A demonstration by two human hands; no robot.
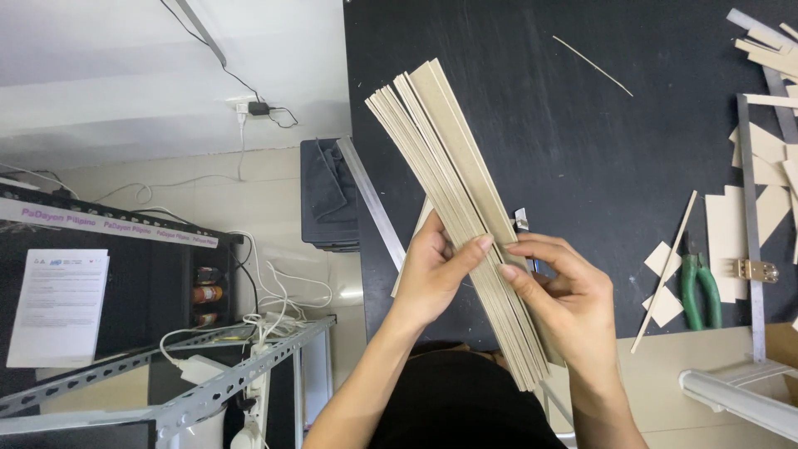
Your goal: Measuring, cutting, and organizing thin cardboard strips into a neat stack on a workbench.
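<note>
Both my hands hold a thick bundle of long, thin beige cardboard strips (449,175) above a black tabletop (582,150). My left hand (436,270) grips the bundle from the left, thumb on its top face. My right hand (565,308) clasps it from the right, fingertips pressed on the strips near the middle. The bundle runs diagonally, its far end fanned out slightly and its near end reaching toward my body. A small utility knife (522,220) lies on the table, partly hidden behind the bundle.
Green-handled pliers (700,291), a long metal ruler (752,224), a thin wooden stick (665,270) and several cardboard offcuts (769,175) lie at the table's right. A metal slotted-angle shelf frame (208,382), cables and a power strip sit at lower left. A dark box (328,195) stands beside the table.
</note>
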